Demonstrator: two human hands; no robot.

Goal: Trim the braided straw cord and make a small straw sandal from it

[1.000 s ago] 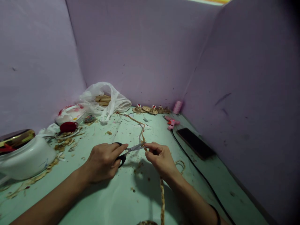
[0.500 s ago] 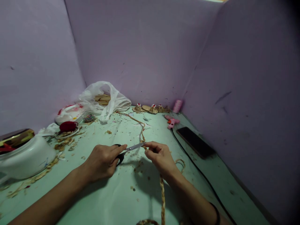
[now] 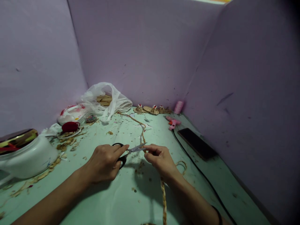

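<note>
My left hand (image 3: 105, 162) is closed on the black handles of a pair of scissors (image 3: 132, 150). The scissor blades are slightly apart and point right, at the braided cord (image 3: 142, 134). Between thumb and fingers, my right hand (image 3: 160, 157) pinches the tan cord right beside the blade tips. From there the cord runs away across the table towards a plastic bag. A thicker length of braid (image 3: 163, 200) hangs down below my right wrist, and a loop (image 3: 181, 165) of it lies to the right of that hand.
A white pot-like container (image 3: 30, 159) stands at left, near a red pincushion-like item (image 3: 70, 127). At the back are a plastic bag (image 3: 107, 114), small woven hats (image 3: 154, 110) and a pink spool (image 3: 179, 107). A pink glue gun (image 3: 173, 122) and a phone (image 3: 197, 143) lie right.
The scissor blades have gone from nearly closed to spread apart around the cord. My right hand keeps its pinch, and the view has shifted slightly.
</note>
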